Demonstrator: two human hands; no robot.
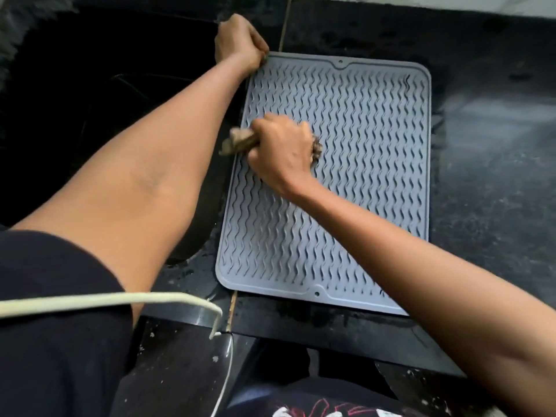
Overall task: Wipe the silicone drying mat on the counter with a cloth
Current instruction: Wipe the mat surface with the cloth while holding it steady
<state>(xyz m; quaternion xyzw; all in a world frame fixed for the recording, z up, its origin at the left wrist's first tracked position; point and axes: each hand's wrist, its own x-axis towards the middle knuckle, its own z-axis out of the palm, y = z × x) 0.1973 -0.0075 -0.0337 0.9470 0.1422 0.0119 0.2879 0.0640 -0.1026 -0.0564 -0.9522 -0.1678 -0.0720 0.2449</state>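
A grey-blue silicone drying mat (361,164) with wavy ridges lies flat on the dark counter (487,182). My right hand (281,152) presses on the mat's left middle, closed around a bunched beige cloth (239,141) that sticks out to the left past the mat's edge. My left hand (239,42) is closed on the mat's far left corner, pinching its rim. My right forearm crosses the mat's near right corner and hides it.
A dark sink basin (90,85) lies left of the mat, under my left arm. A pale cord (120,299) loops across my dark shirt at the bottom left. The counter's front edge (331,329) runs just below the mat.
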